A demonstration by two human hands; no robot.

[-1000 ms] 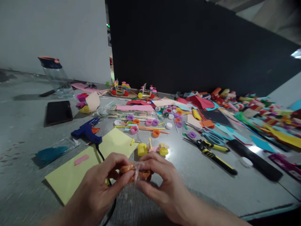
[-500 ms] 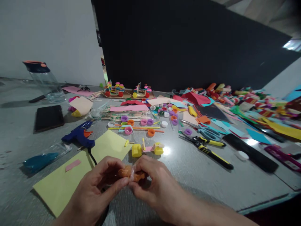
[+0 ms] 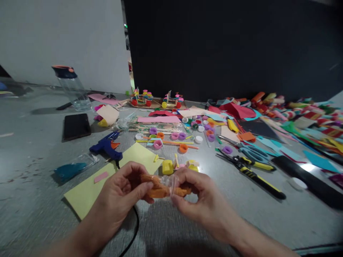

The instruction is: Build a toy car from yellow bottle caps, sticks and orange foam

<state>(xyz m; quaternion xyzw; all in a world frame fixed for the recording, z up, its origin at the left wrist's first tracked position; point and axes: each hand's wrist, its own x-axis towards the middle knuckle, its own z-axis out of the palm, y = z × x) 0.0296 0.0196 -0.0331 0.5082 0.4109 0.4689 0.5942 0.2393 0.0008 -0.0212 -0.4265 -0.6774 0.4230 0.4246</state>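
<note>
Head view | I saw the orange bundle [image 3: 158, 193], lower centre of the frame, elongated, creased, glossy clear plastic [image 3: 166, 180] gathered toward its right end | left hand [image 3: 120, 191]: fingers were clamped on the bundle | right hand [image 3: 200, 192]: fingers pinched the plastic

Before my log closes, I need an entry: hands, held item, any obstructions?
Left hand and right hand gripping orange bundle, partly in clear plastic. Yellow blocks just beyond. Black cord near left hand.
</note>
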